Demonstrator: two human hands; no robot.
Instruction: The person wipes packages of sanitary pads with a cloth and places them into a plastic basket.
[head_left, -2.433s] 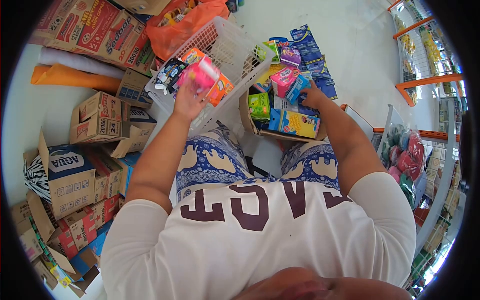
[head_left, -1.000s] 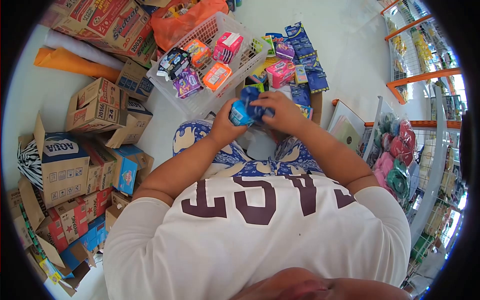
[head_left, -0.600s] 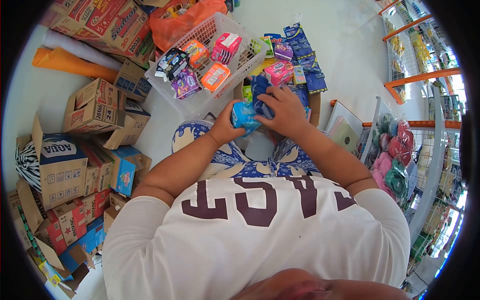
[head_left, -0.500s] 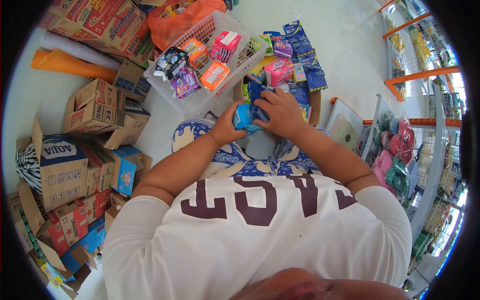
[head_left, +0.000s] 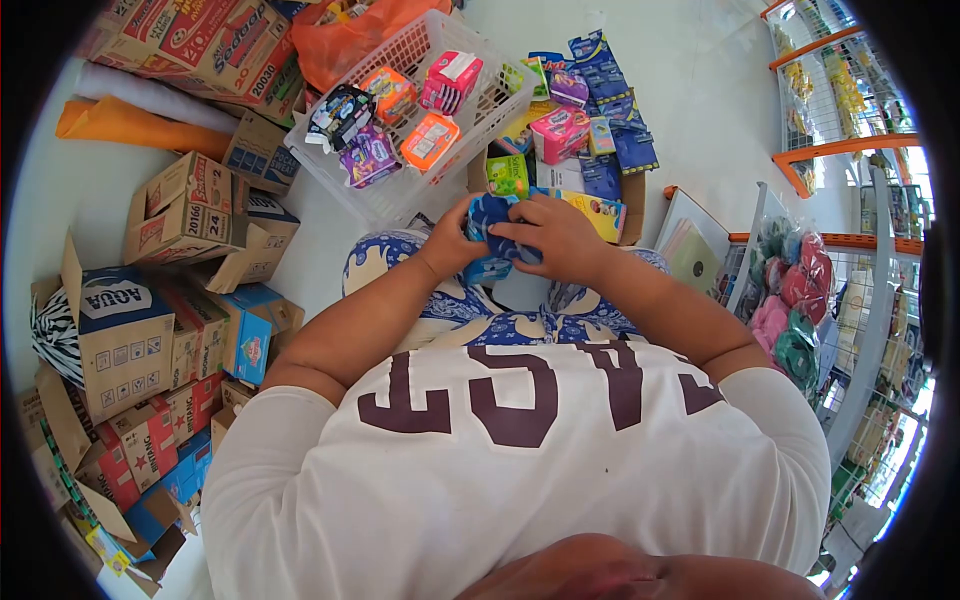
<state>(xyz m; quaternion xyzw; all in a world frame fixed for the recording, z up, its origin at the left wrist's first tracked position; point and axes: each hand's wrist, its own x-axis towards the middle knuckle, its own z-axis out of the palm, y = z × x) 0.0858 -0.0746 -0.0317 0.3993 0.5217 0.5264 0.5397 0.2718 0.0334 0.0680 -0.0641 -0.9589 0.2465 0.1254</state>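
Above my lap, my left hand (head_left: 450, 240) is closed on the side of a light blue plastic pack (head_left: 490, 269). A darker blue patterned packet (head_left: 494, 211) lies against that pack, partly covering it. My right hand (head_left: 560, 238) grips the darker packet from the right, its fingers bent over the front. Just beyond my hands is an open cardboard box (head_left: 632, 205). It contains a green pack (head_left: 508, 176), a pink pack (head_left: 560, 134) and a yellow-and-blue packet (head_left: 597, 213). My fingers hide part of both blue items.
A white plastic basket (head_left: 385, 200) holding several colourful packs stands ahead on the left. Strips of dark blue sachets (head_left: 607, 75) hang over the box's far side. Cardboard cartons (head_left: 125, 340) crowd the left; wire shelving with an orange rail (head_left: 850, 150) stands at right.
My right hand has brought the darker blue packet down and left against the light blue pack. The green pack and yellow-and-blue packet in the box now show more fully.
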